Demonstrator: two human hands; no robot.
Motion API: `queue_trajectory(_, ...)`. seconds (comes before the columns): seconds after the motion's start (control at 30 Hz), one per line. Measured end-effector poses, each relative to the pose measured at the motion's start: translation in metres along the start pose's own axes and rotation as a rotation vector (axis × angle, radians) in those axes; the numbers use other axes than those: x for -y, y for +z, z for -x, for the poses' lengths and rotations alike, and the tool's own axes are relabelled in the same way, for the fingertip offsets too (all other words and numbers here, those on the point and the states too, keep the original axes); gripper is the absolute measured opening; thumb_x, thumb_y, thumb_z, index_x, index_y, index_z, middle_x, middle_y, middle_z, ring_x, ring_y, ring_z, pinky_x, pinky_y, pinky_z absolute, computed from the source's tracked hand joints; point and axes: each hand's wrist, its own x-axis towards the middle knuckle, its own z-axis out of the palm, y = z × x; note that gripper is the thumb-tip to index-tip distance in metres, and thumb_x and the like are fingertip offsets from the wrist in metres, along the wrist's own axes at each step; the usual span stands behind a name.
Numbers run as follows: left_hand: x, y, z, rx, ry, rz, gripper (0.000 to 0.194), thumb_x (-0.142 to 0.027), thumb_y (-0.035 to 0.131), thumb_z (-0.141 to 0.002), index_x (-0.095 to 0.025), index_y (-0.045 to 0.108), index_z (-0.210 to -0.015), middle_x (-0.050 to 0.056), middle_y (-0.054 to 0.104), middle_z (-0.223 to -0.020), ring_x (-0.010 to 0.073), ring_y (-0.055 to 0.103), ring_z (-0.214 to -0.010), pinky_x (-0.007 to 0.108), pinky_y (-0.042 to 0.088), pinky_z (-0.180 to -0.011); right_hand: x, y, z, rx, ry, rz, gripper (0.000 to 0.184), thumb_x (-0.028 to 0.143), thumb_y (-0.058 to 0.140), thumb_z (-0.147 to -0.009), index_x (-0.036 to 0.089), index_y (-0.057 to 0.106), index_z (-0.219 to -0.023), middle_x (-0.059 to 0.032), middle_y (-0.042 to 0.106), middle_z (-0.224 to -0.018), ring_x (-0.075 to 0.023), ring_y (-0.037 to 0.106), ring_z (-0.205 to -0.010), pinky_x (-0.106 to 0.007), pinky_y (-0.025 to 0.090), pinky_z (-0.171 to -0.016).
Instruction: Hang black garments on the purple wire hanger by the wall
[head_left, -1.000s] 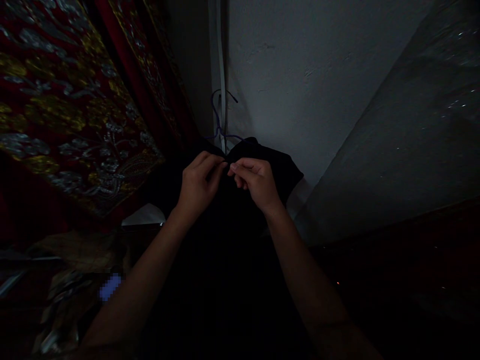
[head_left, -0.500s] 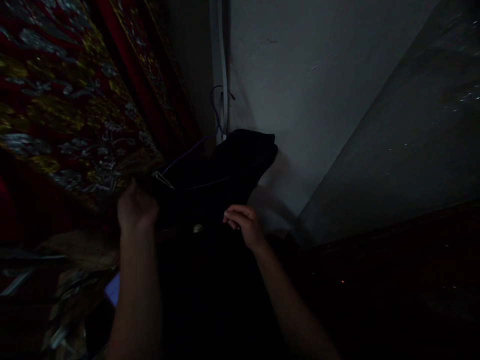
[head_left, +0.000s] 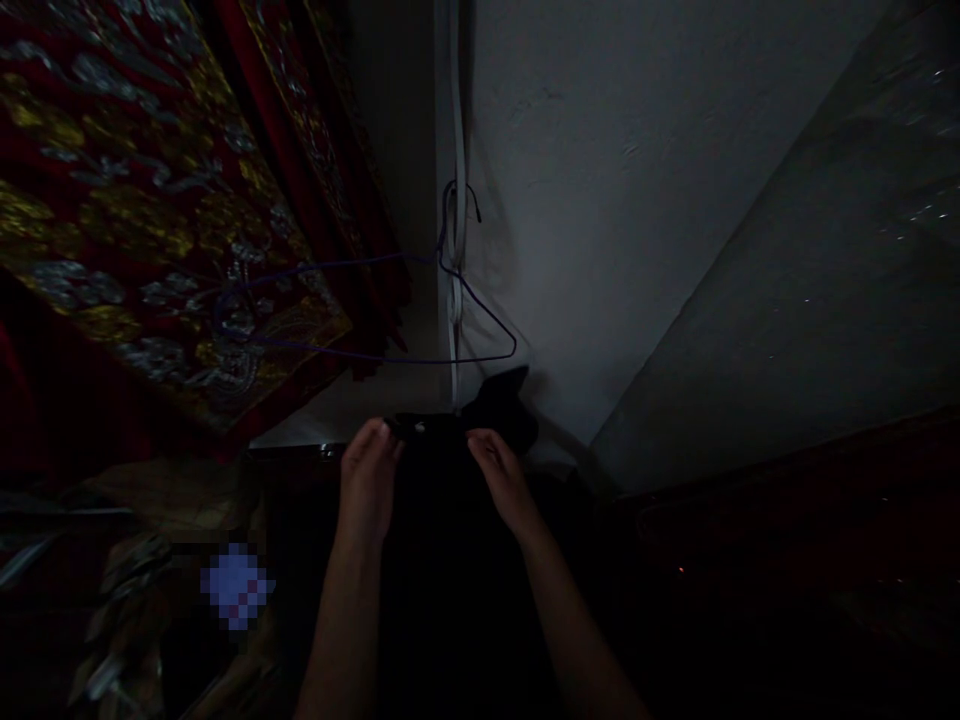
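Both hands (head_left: 369,462) (head_left: 498,470) grip the black garment (head_left: 498,408).

Bare hands (head_left: 367,475) (forearms (head_left: 346,610) likewise)

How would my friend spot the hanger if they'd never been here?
Start at the big grey wall and follow the pale cord running down it, beside the sparkly red cloth. Partway down hangs the hanger, thin purple wire with a hooked top. Unlike the solid black cloth below it, you can see right through its bare loop.
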Motion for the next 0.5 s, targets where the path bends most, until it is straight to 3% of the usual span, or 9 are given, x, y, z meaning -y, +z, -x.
queue_trajectory(0.1, 0.005, 0.022, 0.021, 0.171, 0.131, -0.385, 0.017, -0.04, 0.072, -0.086, -0.023, 0.072, -0.086, 0.002, 0.072, -0.089, 0.0195, 0.067, -0.089, 0.031, 0.053, -0.085, 0.012, 0.011, 0.01, 0.258, -0.073, -0.104, 0.041, 0.052, 0.064, -0.089, 0.027, 0.066, -0.122, -0.0068, 0.069, -0.127, -0.0266, 0.06, -0.124, -0.04, 0.043, -0.108)
queue_trajectory(0.17, 0.006, 0.03, 0.026, 0.22, 0.244, -0.547, 0.019, -0.041, 0.065, -0.091, -0.024, 0.072, -0.088, 0.003, 0.071, -0.091, 0.0208, 0.066, -0.091, 0.033, 0.052, -0.086, 0.02, 0.015, 0.014, 0.348, -0.098, -0.099, 0.044, 0.05, 0.066, -0.089, 0.028, 0.064, -0.127, -0.0063, 0.069, -0.126, -0.0279, 0.06, -0.123, -0.042, 0.044, -0.108)
queue_trajectory(0.3, 0.002, 0.024, 0.019, 0.275, 0.405, -0.714, 0.024, -0.044, 0.059, -0.095, -0.025, 0.073, -0.099, 0.007, 0.067, -0.109, 0.0236, 0.062, -0.111, 0.037, 0.047, -0.101, 0.036, 0.007, 0.007, 0.418, -0.107, -0.008, 0.03, 0.047, 0.062, -0.092, 0.024, 0.072, -0.108, -0.0041, 0.073, -0.102, -0.0253, 0.067, -0.099, -0.038, 0.05, -0.094)
queue_trajectory(0.33, 0.003, 0.019, 0.015, 0.344, 0.376, -0.727, 0.029, -0.047, 0.055, -0.097, -0.026, 0.072, -0.109, 0.008, 0.066, -0.119, 0.0247, 0.059, -0.12, 0.039, 0.044, -0.107, 0.042, 0.001, 0.003, 0.457, -0.117, 0.025, 0.028, 0.046, 0.061, -0.093, 0.022, 0.073, -0.1, -0.0031, 0.073, -0.094, -0.0232, 0.067, -0.09, -0.035, 0.051, -0.086)
queue_trajectory(0.4, 0.006, 0.008, 0.008, 0.551, 0.193, -0.744, 0.046, -0.054, 0.042, -0.101, -0.025, 0.067, -0.127, 0.01, 0.064, -0.131, 0.0265, 0.056, -0.128, 0.042, 0.042, -0.112, 0.059, -0.016, -0.01, 0.562, -0.158, 0.111, 0.027, 0.044, 0.063, -0.091, 0.019, 0.072, -0.087, -0.0007, 0.068, -0.078, -0.0182, 0.062, -0.072, -0.028, 0.048, -0.067)
queue_trajectory(0.47, 0.012, -0.006, 0.003, 0.778, -0.051, -0.808, 0.056, -0.06, 0.038, -0.1, -0.023, 0.066, -0.131, 0.011, 0.069, -0.127, 0.0284, 0.062, -0.122, 0.043, 0.048, -0.106, 0.079, -0.035, -0.026, 0.645, -0.219, 0.218, 0.029, 0.042, 0.066, -0.087, 0.017, 0.068, -0.073, 0.0016, 0.06, -0.064, -0.0139, 0.053, -0.057, -0.024, 0.039, -0.053)
queue_trajectory(0.5, 0.014, -0.012, 0.0, 0.844, -0.122, -0.855, 0.054, -0.062, 0.045, -0.097, -0.023, 0.07, -0.125, 0.01, 0.073, -0.12, 0.0295, 0.066, -0.115, 0.043, 0.052, -0.101, 0.089, -0.043, -0.036, 0.651, -0.261, 0.267, 0.028, 0.039, 0.067, -0.085, 0.017, 0.067, -0.068, 0.0024, 0.057, -0.059, -0.0127, 0.05, -0.054, -0.024, 0.036, -0.05)
